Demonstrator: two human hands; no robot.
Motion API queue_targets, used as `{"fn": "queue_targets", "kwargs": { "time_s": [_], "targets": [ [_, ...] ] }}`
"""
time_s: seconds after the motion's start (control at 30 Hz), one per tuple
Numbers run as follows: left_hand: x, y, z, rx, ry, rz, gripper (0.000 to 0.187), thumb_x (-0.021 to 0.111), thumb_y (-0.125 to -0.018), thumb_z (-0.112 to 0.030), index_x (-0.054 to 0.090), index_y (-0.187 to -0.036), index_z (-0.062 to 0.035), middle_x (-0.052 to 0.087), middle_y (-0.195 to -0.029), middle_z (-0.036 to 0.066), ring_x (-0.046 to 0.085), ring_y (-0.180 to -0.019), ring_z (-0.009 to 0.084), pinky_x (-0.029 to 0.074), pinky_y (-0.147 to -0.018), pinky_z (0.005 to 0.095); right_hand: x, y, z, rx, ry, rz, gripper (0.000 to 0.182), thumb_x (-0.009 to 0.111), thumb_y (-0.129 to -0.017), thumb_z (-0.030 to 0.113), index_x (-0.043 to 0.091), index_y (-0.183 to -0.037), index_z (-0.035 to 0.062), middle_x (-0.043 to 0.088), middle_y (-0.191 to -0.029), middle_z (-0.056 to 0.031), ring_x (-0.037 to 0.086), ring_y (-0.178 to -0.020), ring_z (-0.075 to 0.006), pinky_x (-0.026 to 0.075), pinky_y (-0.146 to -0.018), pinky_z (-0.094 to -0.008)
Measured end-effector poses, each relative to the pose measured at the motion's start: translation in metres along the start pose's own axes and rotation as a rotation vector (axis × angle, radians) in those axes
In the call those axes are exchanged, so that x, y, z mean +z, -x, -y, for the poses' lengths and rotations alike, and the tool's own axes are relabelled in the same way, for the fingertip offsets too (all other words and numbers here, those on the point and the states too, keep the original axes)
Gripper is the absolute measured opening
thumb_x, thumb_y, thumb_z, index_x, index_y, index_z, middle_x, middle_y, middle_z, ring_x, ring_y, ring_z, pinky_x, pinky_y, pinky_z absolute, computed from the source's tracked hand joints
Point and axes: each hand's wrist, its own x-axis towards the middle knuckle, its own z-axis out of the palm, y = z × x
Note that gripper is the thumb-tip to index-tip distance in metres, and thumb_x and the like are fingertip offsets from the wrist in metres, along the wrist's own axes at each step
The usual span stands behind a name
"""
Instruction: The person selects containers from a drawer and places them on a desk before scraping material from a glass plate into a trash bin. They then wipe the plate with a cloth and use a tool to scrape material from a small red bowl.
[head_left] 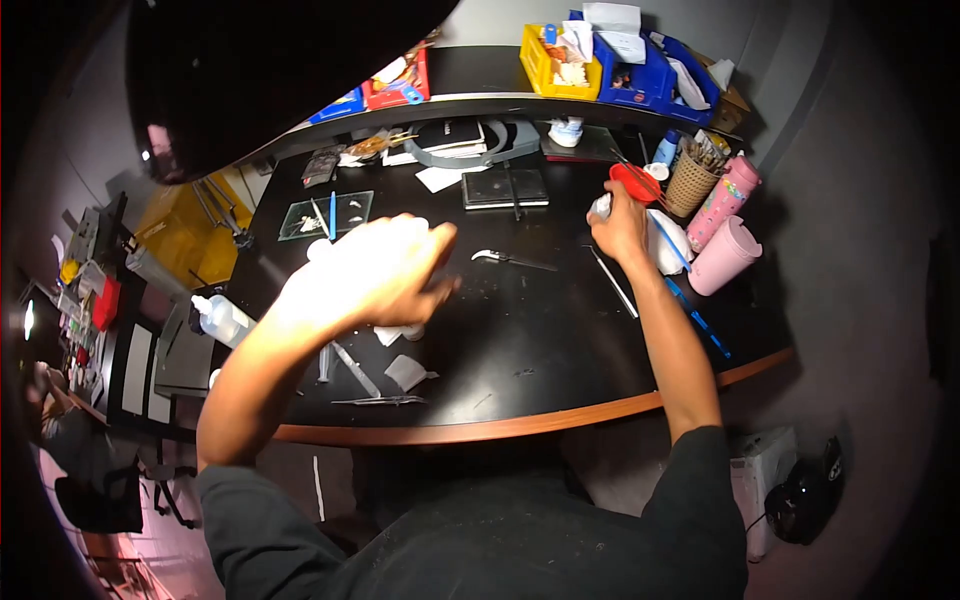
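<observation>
Under the lamp, my left hand point(385, 270) hovers above the left half of the black table. Glare washes out much of it; its thumb and a finger stand apart, with nothing visible between them. My right hand point(622, 228) reaches to the far right, fingers closed on a small white wad point(601, 206) beside a red bowl point(632, 182). Between the hands lies a small curved tool with a white tip point(490, 256). A thin metal tool point(614, 284) rests below my right hand, and a white cloth point(664, 243) lies to its right.
A pink tumbler point(725, 257), a pink bottle point(727, 200) and a woven brush holder point(694, 180) stand at right. Across the left are a glass plate point(350, 210), a squeeze bottle point(222, 320) and tweezers point(380, 401). The dark lamp head point(270, 80) hangs overhead. Bins point(632, 80) line the shelf.
</observation>
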Motion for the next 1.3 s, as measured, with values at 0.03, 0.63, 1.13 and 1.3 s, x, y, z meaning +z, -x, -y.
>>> {"fn": "queue_targets", "kwargs": {
  "time_s": [0.03,0.63,1.13,1.3],
  "targets": [
    [-0.004,0.028,-0.005,-0.002,0.053,0.015,0.028,0.07,-0.09,-0.028,0.059,-0.099,-0.0037,0.067,-0.082,0.018,0.068,-0.08,0.0383,0.053,-0.072,0.0465,0.006,-0.013,0.005,0.014,0.007,0.02,0.056,0.079,-0.078,0.012,0.055,-0.129,0.0067,0.069,-0.112,-0.0245,0.065,-0.108,-0.0431,0.051,-0.094,-0.0507],
    [0.152,0.278,0.017,-0.508,1.102,-0.862,0.028,0.078,-0.082,-0.025,0.06,-0.083,-0.0027,0.054,-0.07,-0.002,0.044,-0.063,0.0049,0.032,-0.058,0.0211,0.012,0.042,0.088,-0.295,-0.107,0.467,0.025,0.081,-0.076,0.013,0.071,-0.096,0.0027,0.065,-0.089,-0.0148,0.066,-0.076,-0.0295,0.054,-0.072,-0.0417],
    [0.193,0.239,0.02,-0.572,0.936,-0.866,0.02,0.078,-0.079,-0.004,0.06,-0.072,-0.0039,0.05,-0.059,-0.004,0.041,-0.052,0.0021,0.03,-0.049,0.0204,0.077,0.049,0.212,-0.585,-0.202,0.482,0.102,0.086,-0.071,0.048,0.037,-0.153,0.0114,0.039,-0.143,-0.0267,0.043,-0.133,-0.0439,0.042,-0.109,-0.0489],
    [0.196,0.24,0.018,-0.586,0.898,-0.897,0.02,0.078,-0.08,-0.005,0.06,-0.07,-0.0048,0.05,-0.058,-0.003,0.042,-0.05,0.0038,0.03,-0.048,0.0218,0.108,0.062,0.246,-0.531,-0.051,0.38,0.089,0.08,-0.076,0.052,0.045,-0.147,0.0106,0.046,-0.137,-0.0245,0.048,-0.128,-0.0418,0.045,-0.105,-0.0501]
  ]
}}
